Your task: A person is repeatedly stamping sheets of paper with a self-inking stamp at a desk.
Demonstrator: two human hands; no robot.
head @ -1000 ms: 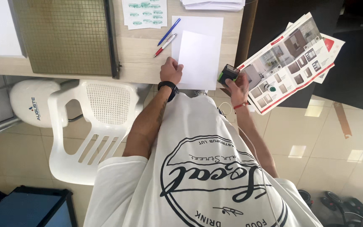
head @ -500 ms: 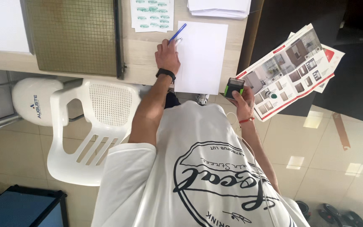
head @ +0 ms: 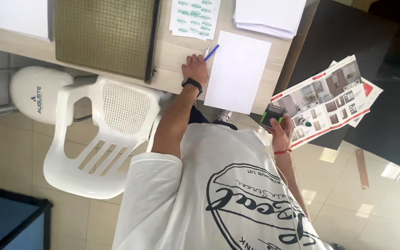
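My left hand (head: 195, 69), with a black watch on the wrist, rests on the wooden table (head: 172, 58) just left of a blank white sheet (head: 237, 69). Its fingers are curled over a blue pen (head: 212, 52), whose tip sticks out toward the sheet. My right hand (head: 281, 134) is lower and to the right, off the table's edge. It grips a small black and green device (head: 272, 115) next to a printed brochure (head: 329, 95).
A green gridded paper cutter (head: 103, 34) lies on the table's left part, with a label sheet (head: 194, 16) and a white paper stack (head: 269, 16) further back. A white plastic chair (head: 112, 134) stands at my left. A dark surface (head: 343, 32) lies beyond the brochure.
My left hand has slid from the sheet's near edge up to the pens and closed over them. My right hand has drawn the device away from the sheet toward the brochure.
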